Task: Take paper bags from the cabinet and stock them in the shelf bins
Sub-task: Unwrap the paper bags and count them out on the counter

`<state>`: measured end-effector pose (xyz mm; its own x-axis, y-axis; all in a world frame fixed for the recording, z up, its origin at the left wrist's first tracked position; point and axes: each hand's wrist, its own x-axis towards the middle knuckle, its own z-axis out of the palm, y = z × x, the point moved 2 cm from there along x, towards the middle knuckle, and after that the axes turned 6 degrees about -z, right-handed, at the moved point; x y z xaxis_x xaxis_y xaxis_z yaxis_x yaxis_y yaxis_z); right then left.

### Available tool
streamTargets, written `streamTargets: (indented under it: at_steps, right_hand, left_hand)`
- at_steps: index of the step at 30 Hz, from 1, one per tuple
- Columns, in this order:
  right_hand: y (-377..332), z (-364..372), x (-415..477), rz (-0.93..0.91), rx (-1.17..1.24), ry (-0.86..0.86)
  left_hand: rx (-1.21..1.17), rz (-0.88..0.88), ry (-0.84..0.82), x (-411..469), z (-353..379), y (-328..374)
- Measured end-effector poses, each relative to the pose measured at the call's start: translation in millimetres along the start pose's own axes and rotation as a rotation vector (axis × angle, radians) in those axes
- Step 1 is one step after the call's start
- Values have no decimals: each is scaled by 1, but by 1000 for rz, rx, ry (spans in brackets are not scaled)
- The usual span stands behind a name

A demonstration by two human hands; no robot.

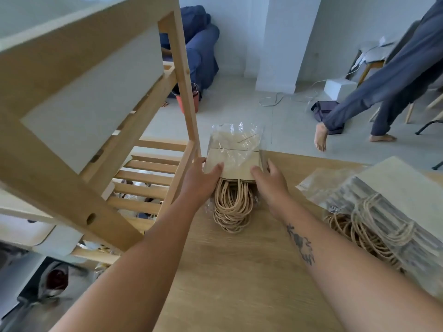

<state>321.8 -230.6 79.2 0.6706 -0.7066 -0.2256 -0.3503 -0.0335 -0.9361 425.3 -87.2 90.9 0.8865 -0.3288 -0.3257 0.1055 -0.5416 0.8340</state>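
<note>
A stack of brown paper bags (233,161) in a clear plastic wrapper lies at the far edge of the wooden tabletop (239,271), its twisted rope handles pointing toward me. My left hand (203,182) grips the stack's left side, and my right hand (271,180) grips its right side. A second stack of paper bags (383,200) with rope handles lies on the tabletop at the right. The wooden shelf (100,97) with white bins (96,92) stands at the left.
A person in blue trousers (383,87) walks barefoot across the tiled floor at the right. A blue beanbag (201,51) and an orange bucket (189,99) sit by the far wall. Cables, a white box (340,88) and chairs lie at the back right.
</note>
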Motion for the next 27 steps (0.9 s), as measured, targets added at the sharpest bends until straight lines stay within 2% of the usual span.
streamTargets:
  at_steps: [3,6,8,10,14,18,22,27]
  right_hand:
    - [-1,-4,-21,-236,-130,28]
    - [-4,-9,-46,-591,-356,23]
    - [-3,-11,-57,-781,-574,-104]
    - [0,-10,-64,-876,-767,-247]
    - [1,-2,-68,-944,-1037,-308]
    - [-3,9,-72,-828,-1294,-340]
    - [-3,12,-77,-766,-1303,-346]
    - [-2,10,-82,-781,-1274,-296]
  left_hand:
    - [45,55,44,-15,-6,-2]
    - [36,100,107,-36,-10,-9]
    - [-9,115,148,-48,-9,-21]
    - [-15,109,176,-60,-6,-37]
    - [125,75,264,-80,0,-77]
    - [388,5,167,-94,8,-111]
    - [705,207,160,-111,18,-141]
    - [737,280,207,-113,22,-150]
